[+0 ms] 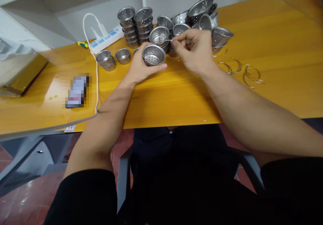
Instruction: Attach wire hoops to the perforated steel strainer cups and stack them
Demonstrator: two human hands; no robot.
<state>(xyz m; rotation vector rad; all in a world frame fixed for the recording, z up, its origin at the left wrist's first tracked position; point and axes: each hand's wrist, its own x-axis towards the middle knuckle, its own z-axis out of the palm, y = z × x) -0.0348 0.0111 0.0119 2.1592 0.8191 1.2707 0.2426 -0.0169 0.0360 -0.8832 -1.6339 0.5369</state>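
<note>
Head view: nearest, the person's black clothing (176, 184) and black sleeves (83, 194), grey chair armrest (124, 178) beside. Both forearms reach over a yellow wooden table (171, 107).

Left hand (141, 65) grasps a perforated metal cup (153, 56) from its left side, thumb along the near side, mouth up and tipped toward camera; can't tell if its base touches the table. Right hand (195, 51) pinches a thin wire (169, 40) between thumb and forefinger, just beyond and right of the cup; contact with the cup unclear.

Behind the hands: two tall cup stacks (143, 24), then a jumbled cup pile (200, 12) reaching right. Left of the left hand: a small cup (123, 56) and two cups together (106, 60). Curved wire pieces (233, 66) lie right, past the right forearm.

Far left: white power strip (111, 38) with plug, white cable (97, 83) running to the near edge, yellow-green object (83, 44), pixelated phone (77, 92), box (22, 73).
</note>
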